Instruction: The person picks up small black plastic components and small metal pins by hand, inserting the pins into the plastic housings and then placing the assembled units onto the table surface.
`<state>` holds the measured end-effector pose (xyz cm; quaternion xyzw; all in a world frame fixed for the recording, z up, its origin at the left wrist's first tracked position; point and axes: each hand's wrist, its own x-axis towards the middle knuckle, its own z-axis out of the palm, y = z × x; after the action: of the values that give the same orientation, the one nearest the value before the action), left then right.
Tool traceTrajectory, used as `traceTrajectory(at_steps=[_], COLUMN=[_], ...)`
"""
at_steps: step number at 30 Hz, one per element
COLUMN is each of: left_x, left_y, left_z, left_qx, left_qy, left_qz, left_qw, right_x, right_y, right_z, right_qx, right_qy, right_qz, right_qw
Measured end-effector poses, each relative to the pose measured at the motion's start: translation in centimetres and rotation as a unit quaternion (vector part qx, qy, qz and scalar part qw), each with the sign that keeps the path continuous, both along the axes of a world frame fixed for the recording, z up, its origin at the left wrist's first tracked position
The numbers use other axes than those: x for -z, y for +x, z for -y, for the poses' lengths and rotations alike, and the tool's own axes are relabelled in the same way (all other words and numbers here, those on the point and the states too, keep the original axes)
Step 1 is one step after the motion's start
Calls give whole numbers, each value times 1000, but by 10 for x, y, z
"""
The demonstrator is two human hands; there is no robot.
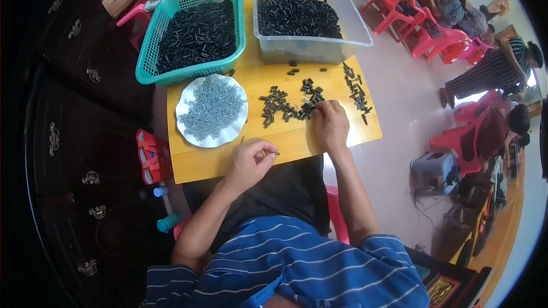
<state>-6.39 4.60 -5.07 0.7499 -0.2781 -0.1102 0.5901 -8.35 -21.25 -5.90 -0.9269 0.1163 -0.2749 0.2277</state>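
My left hand (251,162) is closed in a pinch near the table's front edge. A small thin metal piece (277,153) pokes out from its fingertips. My right hand (332,125) reaches down to a loose pile of short black tubes (308,94), its fingers closed at the pile's edge; what they pinch, if anything, is hidden. Another heap of black tubes (274,104) lies just left of it. A row of longer black pieces (357,94) is spread along the right side. Beside my left hand stands a white scalloped plate (231,135) heaped with small silvery metal pieces (210,108).
At the back of the yellow table (191,168) stand a green basket (149,74) and a clear plastic tub (299,51), both full of black parts. Dark cabinets (74,154) rise on the left. Several people and red chairs (394,3) are at the right.
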Motion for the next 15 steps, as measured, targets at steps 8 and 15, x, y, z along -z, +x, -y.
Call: traceTrajectory(at_steps=[8, 15], left_x=[0, -31], left_y=[-3, -1], left_z=[-1, 6], left_qx=[-9, -12], left_qy=[-3, -60], left_qz=[-15, -33], left_qw=[1000, 998], right_x=[-11, -52], right_y=[-15, -30], right_z=[11, -35], right_qx=[8, -119], right_qy=[250, 633], right_qz=[29, 11], right_qw=[968, 765])
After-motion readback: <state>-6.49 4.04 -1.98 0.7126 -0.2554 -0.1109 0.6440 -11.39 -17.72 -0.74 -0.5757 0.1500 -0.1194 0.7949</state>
